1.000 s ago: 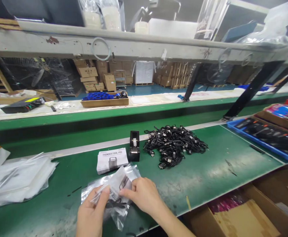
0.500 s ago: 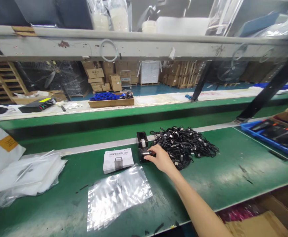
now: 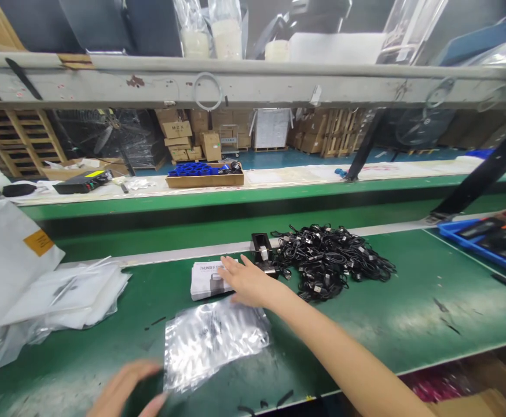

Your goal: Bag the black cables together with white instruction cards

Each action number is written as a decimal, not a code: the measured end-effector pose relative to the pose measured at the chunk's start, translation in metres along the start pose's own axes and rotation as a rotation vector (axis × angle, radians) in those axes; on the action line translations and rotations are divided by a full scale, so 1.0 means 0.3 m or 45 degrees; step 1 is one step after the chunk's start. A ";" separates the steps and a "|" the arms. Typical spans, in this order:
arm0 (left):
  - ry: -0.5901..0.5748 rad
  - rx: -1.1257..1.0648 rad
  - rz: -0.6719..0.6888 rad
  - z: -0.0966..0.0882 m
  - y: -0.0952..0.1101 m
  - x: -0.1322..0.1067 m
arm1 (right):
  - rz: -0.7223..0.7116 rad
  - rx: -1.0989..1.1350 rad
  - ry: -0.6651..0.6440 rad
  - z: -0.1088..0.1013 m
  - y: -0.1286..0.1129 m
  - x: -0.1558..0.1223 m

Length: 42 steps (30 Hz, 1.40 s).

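My right hand (image 3: 249, 282) reaches over the right part of a stack of printed booklets (image 3: 203, 280), fingers stretched out and apart. Whether its fingertips touch the top booklet I cannot tell. Just in front of the stack lie clear plastic bags (image 3: 209, 341) with dark print. My left hand (image 3: 131, 385), blurred, is at the lower left beside the bags' left edge, thumb and fingers apart with nothing between them. Behind my right hand stands a black tape dispenser (image 3: 260, 248), partly covered by the hand. A heap of black cables (image 3: 335, 258) lies to its right.
White padded sheets in plastic (image 3: 70, 295) lie on the left of the green bench (image 3: 387, 330). A blue tray (image 3: 487, 249) of dark items stands at the right. On the ledge behind are a cardboard tray (image 3: 205, 180) of blue parts and a black box (image 3: 83, 182).
My right hand has left the tape dispenser and moved left over the booklets, its fingers spreading. My left hand has come into view at the lower left. The view has shifted slightly left.
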<state>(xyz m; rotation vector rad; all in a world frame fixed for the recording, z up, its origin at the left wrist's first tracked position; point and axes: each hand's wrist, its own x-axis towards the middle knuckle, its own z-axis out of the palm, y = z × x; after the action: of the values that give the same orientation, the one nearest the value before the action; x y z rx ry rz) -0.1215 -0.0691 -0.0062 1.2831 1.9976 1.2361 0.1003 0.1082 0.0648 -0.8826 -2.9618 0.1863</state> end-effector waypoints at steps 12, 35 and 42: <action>-0.868 0.883 0.642 0.164 0.100 0.069 | 0.009 0.029 -0.159 -0.071 0.078 0.063; -0.554 0.345 0.194 0.374 0.289 -0.006 | 1.170 1.810 0.570 0.202 0.051 -0.542; -0.571 0.563 0.234 0.459 0.282 -0.054 | 1.234 1.860 0.620 0.190 0.032 -0.605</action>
<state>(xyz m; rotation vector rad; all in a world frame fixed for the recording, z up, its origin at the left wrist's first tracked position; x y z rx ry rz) 0.0294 -0.0095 -0.0016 1.7994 1.8984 0.5101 0.2529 0.0108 0.0054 -1.4751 -1.0882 1.5188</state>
